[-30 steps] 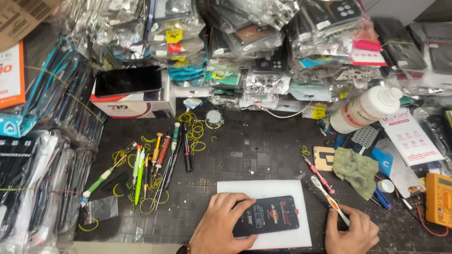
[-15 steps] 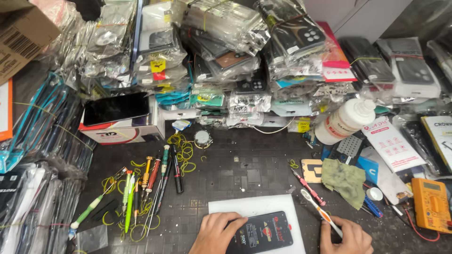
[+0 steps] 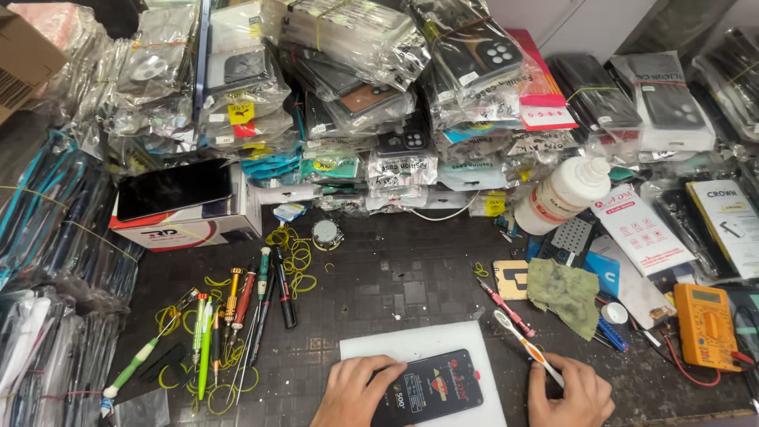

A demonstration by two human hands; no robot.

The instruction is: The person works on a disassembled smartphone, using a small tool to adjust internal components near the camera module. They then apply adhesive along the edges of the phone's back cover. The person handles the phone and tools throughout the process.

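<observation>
A black smartphone point(image 3: 431, 391) with a lit screen lies on a white mat point(image 3: 411, 345) at the near edge of the dark bench. My left hand point(image 3: 353, 393) rests on the phone's left end and pins it down. My right hand point(image 3: 571, 392) sits just right of the mat, closed around a white toothbrush with an orange band point(image 3: 528, 348) that points up and to the left. Both wrists are cut off by the bottom of the view.
Screwdrivers and tweezers point(image 3: 237, 316) lie among yellow rubber bands at left. A white bottle point(image 3: 563, 194), a green rag point(image 3: 564, 291), a red-handled driver point(image 3: 506, 308) and an orange multimeter point(image 3: 706, 326) sit at right. Bagged phone cases point(image 3: 371, 87) are stacked along the back.
The view has tilted upward, so the mat, phone and both hands now sit lower in frame. My hands keep their grips on the phone and the toothbrush.
</observation>
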